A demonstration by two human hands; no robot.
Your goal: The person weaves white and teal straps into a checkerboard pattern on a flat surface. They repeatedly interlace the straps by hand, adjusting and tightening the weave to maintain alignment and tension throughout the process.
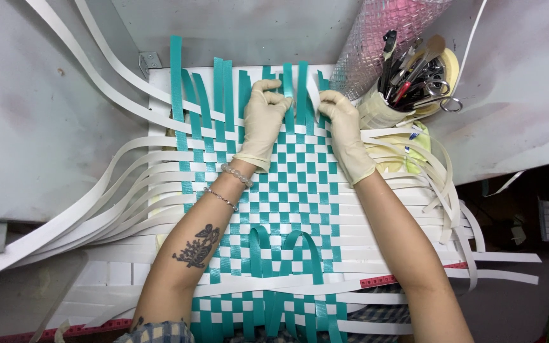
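2 gloved hands work the far edge of a teal-and-white woven mat [287, 184] on a white board [160, 79].

The left hand [263, 121] pinches a teal strip [287, 82] between thumb and fingers; the right hand [344, 130] closes its fingertips on a white strip [313, 94] just beside it. Loose white strips [96, 209] fan off both sides of the mat. A cup of tools [382, 111], with scissors and brushes, stands near the right hand, touching a roll of tape [450, 63].
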